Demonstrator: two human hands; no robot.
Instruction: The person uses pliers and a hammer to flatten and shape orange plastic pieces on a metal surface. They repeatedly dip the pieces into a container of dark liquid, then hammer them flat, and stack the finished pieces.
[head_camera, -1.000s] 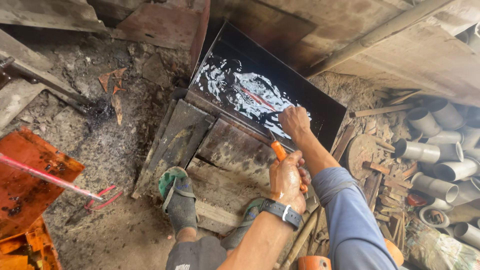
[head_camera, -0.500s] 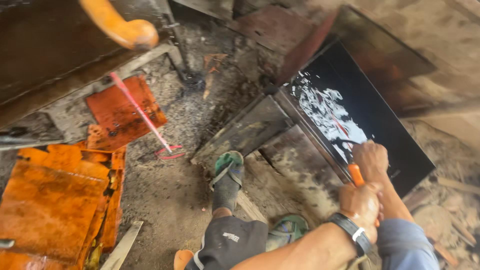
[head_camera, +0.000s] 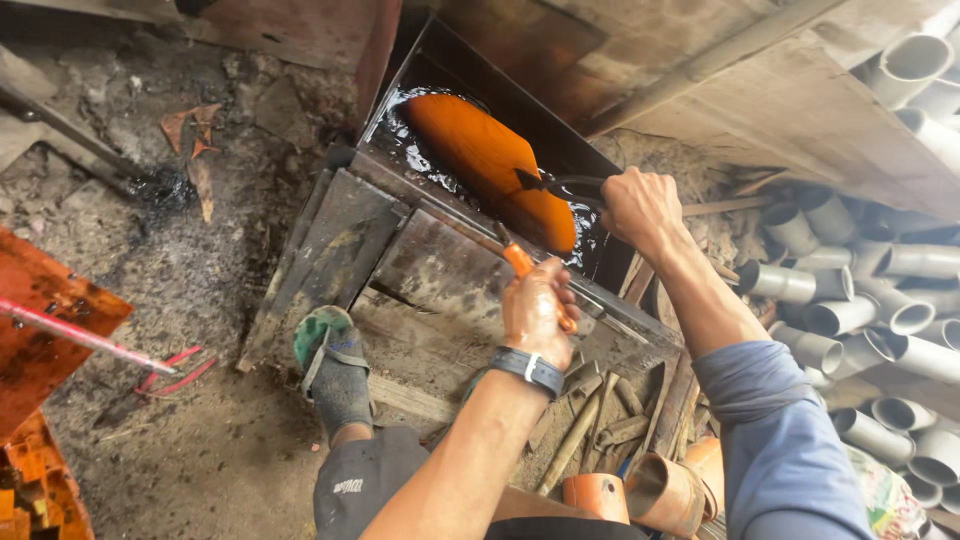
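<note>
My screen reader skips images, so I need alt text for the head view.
Both hands hold tools over a dark liquid-filled trough: the right hand grips tongs clamped on an orange sheet, the left hand an orange-handled tool. Grey pipes lie at right.

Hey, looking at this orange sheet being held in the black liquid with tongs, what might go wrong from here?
The right hand grips dark tongs on just one edge of the orange sheet, so it may slip back into the black liquid and splash. Both hands are bare, and the left hand with its orange-handled tool is close to the tank. The sandalled foot rests on sloped planks nearby.
</note>
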